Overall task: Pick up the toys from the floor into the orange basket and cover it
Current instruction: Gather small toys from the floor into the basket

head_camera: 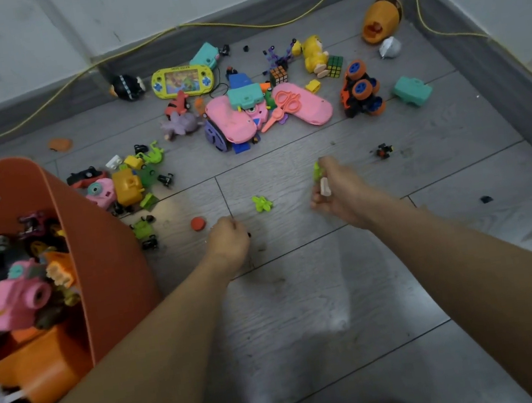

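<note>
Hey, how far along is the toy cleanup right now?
Partly done. The orange basket already holds a heap of toys, including a pink camera toy. In hand: the right hand grips small green and white pieces; the left hand is curled over something small and dark. Left: the big pile around the pink console, the yellow handheld game, the monster truck. No cover is on the basket.

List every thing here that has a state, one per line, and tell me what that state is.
Orange basket: uncovered, partly filled with toys.
Right hand: fingers curled round small green and white pieces.
Left hand: fingers curled, low over the floor; whether they hold anything is hidden.
Green piece: lying loose on the floor between the hands.
Red disc: on the floor, untouched.
Monster truck: tipped on its side.
</note>
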Motion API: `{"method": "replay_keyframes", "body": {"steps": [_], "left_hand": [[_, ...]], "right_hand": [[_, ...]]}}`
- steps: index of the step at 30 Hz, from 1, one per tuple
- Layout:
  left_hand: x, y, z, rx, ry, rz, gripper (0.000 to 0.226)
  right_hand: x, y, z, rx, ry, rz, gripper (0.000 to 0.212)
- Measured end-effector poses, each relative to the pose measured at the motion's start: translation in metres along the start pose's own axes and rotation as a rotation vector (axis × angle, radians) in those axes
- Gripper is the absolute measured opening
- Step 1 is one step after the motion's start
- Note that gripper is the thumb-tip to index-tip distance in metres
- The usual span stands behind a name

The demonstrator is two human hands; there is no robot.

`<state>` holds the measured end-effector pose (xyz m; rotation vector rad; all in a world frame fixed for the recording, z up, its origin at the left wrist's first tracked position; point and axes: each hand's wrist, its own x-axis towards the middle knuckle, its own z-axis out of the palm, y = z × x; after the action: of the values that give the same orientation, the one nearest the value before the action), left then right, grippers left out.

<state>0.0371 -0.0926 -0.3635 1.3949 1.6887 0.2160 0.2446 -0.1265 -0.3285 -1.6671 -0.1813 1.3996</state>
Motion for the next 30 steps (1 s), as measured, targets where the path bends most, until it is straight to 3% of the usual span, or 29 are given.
{"method": "replay_keyframes", "body": {"steps": [4, 7, 9, 12, 14, 15, 18, 19, 22, 26, 30], "left_hand": [[-0.003, 0.011, -0.02, -0.835, -0.014, -0.281, 0.02], [-0.011, 0.012, -0.04, -1.229, -0.139, -0.444, 0.024], [-0.011, 0.007, -0.05, -1.347, -0.223, -0.481, 0.028], [-0.007, 0.004, -0.054, -1.352, -0.237, -0.47, 0.029], [0.0, 0.006, -0.051, -1.254, -0.136, -0.482, 0.035], [0.004, 0.004, -0.049, -1.098, -0.054, -0.455, 0.037], [0.012, -0.007, -0.048, -0.182, 0.236, -0.278, 0.037], [0.012, -0.01, -0.05, 0.022, 0.295, -0.237, 0.039], [0.012, -0.012, -0.054, 0.257, 0.282, -0.24, 0.042], [0.018, -0.012, -0.047, 0.488, 0.175, -0.174, 0.043], [0.023, -0.009, -0.042, 0.562, 0.059, -0.105, 0.041]], "right_hand": [[-0.012, -0.007, 0.017, 0.335, -0.31, 0.12, 0.028], [-0.011, -0.008, 0.025, 0.372, -0.434, 0.153, 0.031], [-0.009, -0.008, 0.034, 0.277, -0.436, 0.151, 0.029], [0.0, -0.001, 0.053, -0.086, -0.276, 0.078, 0.032], [0.007, 0.008, 0.064, -0.394, -0.147, -0.1, 0.032], [0.011, 0.013, 0.068, -0.575, -0.095, -0.217, 0.032], [0.011, 0.022, 0.077, -1.046, -0.008, -0.439, 0.029], [0.009, 0.025, 0.079, -1.163, 0.001, -0.466, 0.034], [0.007, 0.03, 0.085, -1.465, -0.022, -0.53, 0.042], [0.011, 0.034, 0.086, -1.545, -0.045, -0.577, 0.029], [0.014, 0.036, 0.082, -1.228, -0.035, -0.5, 0.024]]}}
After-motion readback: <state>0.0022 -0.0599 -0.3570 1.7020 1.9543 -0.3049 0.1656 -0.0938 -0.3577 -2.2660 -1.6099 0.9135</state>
